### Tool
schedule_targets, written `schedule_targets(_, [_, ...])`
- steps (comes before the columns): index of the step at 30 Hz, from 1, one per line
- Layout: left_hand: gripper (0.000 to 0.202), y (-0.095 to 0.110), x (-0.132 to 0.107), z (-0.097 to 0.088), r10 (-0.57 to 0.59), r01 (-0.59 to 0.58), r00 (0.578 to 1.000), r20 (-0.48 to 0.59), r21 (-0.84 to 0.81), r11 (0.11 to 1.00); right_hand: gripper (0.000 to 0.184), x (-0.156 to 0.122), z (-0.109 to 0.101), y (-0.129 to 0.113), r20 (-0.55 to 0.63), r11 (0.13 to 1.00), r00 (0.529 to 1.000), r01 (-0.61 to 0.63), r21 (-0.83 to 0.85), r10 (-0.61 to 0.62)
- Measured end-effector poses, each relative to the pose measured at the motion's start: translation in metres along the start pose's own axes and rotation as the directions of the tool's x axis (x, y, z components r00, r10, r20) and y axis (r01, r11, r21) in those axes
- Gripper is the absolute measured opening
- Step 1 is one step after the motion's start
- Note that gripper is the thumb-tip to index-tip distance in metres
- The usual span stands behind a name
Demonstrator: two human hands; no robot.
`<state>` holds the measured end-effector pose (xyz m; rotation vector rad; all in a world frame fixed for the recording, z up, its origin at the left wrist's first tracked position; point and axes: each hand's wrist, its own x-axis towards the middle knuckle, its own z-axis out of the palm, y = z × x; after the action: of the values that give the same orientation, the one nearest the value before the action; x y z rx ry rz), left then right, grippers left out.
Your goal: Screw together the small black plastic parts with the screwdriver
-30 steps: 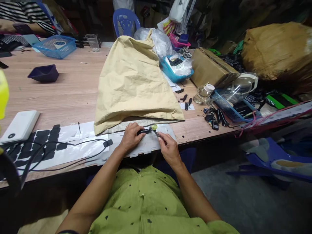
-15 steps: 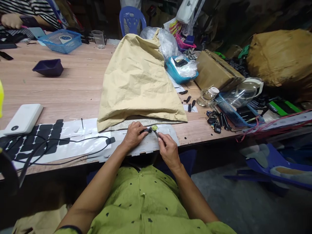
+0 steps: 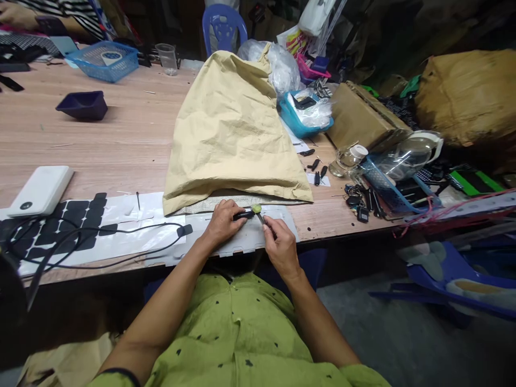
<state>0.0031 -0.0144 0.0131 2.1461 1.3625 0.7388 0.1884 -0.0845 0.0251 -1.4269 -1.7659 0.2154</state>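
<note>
My left hand [image 3: 223, 223] rests on the grey-white sheet [image 3: 242, 243] at the table's front edge, its fingers closed on a small black elongated piece [image 3: 243, 214]. Pinched in my right hand [image 3: 281, 242] is a thin stick-like tool [image 3: 262, 218], pointing up and to the left. A small yellow-green round thing [image 3: 256, 208] sits where tool and black piece meet; whether it is part of the tool I cannot tell. Just beyond both hands lies a large beige cloth-like bag [image 3: 236, 134], its near edge over the sheet.
On the left are a white box-shaped device [image 3: 41, 191], a black cable [image 3: 133, 231] and a sheet with black squares [image 3: 83, 220]. Black key-like parts [image 3: 318, 174], a glass jar [image 3: 347, 159] and a blue basket [image 3: 399, 188] stand right. Another person's arm [image 3: 24, 21] shows far left.
The view has shifted slightly, so the table things sit a little further right. Both hands keep their grips, and the black piece shows more plainly beside the yellow-green round thing.
</note>
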Motion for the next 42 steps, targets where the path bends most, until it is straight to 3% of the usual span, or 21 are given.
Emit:
schedule_targets(6, [0.017, 0.001, -0.001, -0.001, -0.004, 0.004, 1.0, -0.007, 0.016, 1.0, 0.03, 0.007, -0.002, 0.021, -0.021, 0.921, 1.0, -0.017, -0.389, 0.01])
schedule_targets(11, [0.016, 0.0, -0.003, -0.002, 0.016, -0.016, 1.0, 0.004, 0.033, 0.999, 0.03, 0.005, 0.005, 0.023, 0.017, 0.846, 0.999, -0.023, -0.533, 0.039])
schedule_targets(18, [0.018, 0.006, -0.008, -0.019, 0.055, -0.055, 0.988, 0.147, 0.0, 0.998, 0.031, 0.005, 0.006, 0.017, 0.054, 0.847, 0.995, -0.039, -0.53, 0.08])
schedule_targets(25, [0.017, 0.021, -0.055, -0.028, 0.24, -0.24, 0.909, 0.341, -0.045, 0.97, 0.032, 0.004, 0.006, 0.015, 0.077, 0.855, 0.991, -0.056, -0.515, 0.111])
schedule_targets(32, [0.019, 0.028, -0.068, -0.018, 0.253, -0.334, 0.884, 0.392, 0.153, 0.93, 0.032, 0.005, 0.006, 0.013, 0.079, 0.843, 0.991, -0.048, -0.535, 0.107])
schedule_targets(39, [0.025, 0.03, -0.07, -0.02, 0.237, -0.297, 0.897, 0.373, 0.112, 0.948, 0.032, 0.004, 0.007, 0.013, 0.08, 0.85, 0.992, -0.041, -0.525, 0.098])
schedule_targets(42, [0.018, 0.026, -0.069, -0.024, 0.253, -0.28, 0.906, 0.34, 0.03, 0.96, 0.031, 0.004, 0.01, 0.013, 0.071, 0.842, 0.994, -0.036, -0.538, 0.087])
